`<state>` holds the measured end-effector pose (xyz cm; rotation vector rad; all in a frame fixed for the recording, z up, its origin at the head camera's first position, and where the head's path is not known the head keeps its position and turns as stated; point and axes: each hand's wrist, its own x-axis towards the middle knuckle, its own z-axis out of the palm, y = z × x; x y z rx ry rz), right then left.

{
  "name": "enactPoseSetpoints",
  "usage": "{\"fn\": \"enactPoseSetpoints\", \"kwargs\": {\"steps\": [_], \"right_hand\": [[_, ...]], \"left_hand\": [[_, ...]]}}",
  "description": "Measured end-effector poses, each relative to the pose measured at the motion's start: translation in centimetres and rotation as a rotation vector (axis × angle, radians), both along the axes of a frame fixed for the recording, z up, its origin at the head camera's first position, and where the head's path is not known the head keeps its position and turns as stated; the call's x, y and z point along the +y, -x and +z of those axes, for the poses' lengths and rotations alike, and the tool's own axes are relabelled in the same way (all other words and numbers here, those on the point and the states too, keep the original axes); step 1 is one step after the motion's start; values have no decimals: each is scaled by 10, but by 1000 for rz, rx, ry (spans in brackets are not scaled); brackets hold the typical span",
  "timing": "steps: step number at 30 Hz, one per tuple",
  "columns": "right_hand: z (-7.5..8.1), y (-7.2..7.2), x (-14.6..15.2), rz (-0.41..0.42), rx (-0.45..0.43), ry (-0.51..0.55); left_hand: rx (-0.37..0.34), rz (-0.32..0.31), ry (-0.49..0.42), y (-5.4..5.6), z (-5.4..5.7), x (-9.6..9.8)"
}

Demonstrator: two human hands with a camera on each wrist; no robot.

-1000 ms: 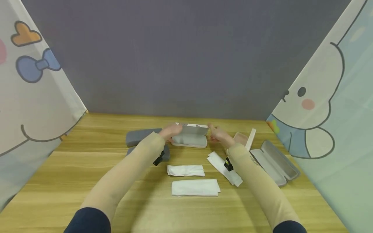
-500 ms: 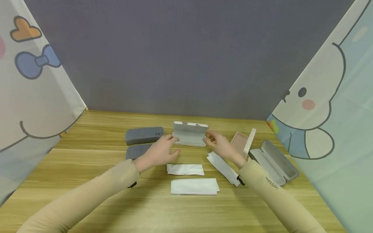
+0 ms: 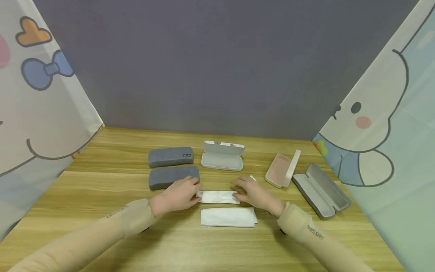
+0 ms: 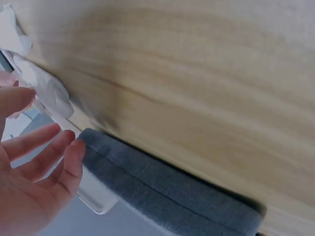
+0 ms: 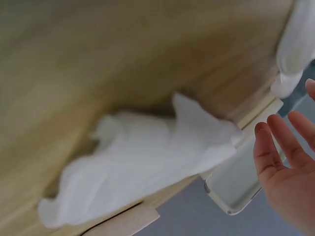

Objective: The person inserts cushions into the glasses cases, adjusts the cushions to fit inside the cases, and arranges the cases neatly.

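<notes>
My left hand (image 3: pixel 180 192) and right hand (image 3: pixel 255 192) are at the two ends of a small folded white cloth (image 3: pixel 217 197). Both hands have loosely bent fingers with gaps between them in the wrist views, and nothing is pinched. A wider folded white cloth (image 3: pixel 227 217) lies just nearer to me. Another white cloth, lying at an angle, is mostly hidden under my right hand in the head view; the right wrist view shows this crumpled cloth (image 5: pixel 142 157) beside the hand. Close to my left fingers is a closed grey glasses case (image 4: pixel 162 184).
A second closed grey glasses case (image 3: pixel 166 156) lies at the back left. Behind the cloths, a white glasses case (image 3: pixel 222 162) has its lid raised. To the right are an opened pink-lined case (image 3: pixel 278 170) and an opened grey case (image 3: pixel 314 194). A grey panel (image 3: pixel 204 68) stands behind the table.
Both hands have left the raised-lid white case and come back toward me to the small folded cloth. That case stays with its lid up, and the cloths lie where they were.
</notes>
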<state>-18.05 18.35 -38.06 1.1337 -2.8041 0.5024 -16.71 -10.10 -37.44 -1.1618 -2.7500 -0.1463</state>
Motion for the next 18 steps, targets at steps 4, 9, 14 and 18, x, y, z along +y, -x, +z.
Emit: {"fn": "enactPoseSetpoints", "kwargs": {"steps": [4,9,14,18], "right_hand": [[-4,-4,-3,12,32,-63],[-7,-6,-6,10,57,-110],[-9,-7,-5,18,67,-103],[-9,-6,-4,24,60,-85]], "left_hand": [[24,0,22,-1,-5,-1],[20,4,8,-2,-9,-3],[-38,35,-43,-4,-14,-2],[-85,56,-82,-3,-14,-2]]}}
